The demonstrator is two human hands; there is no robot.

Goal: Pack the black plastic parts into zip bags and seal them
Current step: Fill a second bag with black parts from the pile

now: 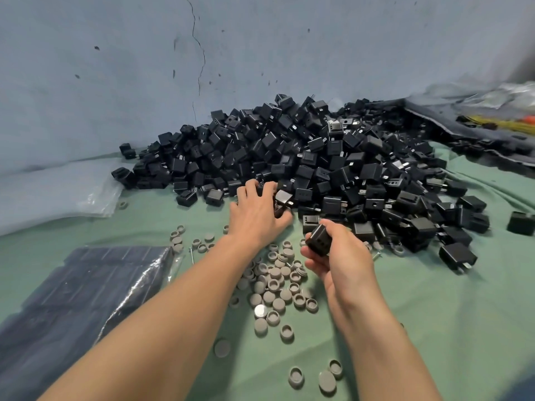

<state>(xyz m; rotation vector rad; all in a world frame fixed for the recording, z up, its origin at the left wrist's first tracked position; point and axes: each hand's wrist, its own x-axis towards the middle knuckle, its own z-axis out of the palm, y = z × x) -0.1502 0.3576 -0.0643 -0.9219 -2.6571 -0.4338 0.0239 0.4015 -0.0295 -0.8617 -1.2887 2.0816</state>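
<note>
A big heap of black plastic parts (304, 157) lies on a green cloth (434, 314) against the wall. My left hand (257, 215) reaches into the heap's front edge, its fingers curled round one or more black parts (282, 199). My right hand (341, 256) is nearer to me and grips a single black part (318, 241) between thumb and fingers. A clear zip bag filled with rows of black parts (86, 287) lies flat at the lower left.
Several grey round caps (275, 285) are scattered on the cloth under my arms. Empty clear bags (98, 198) lie at the left by the wall. Yellow and orange items (503, 121) and more plastic sit at the far right.
</note>
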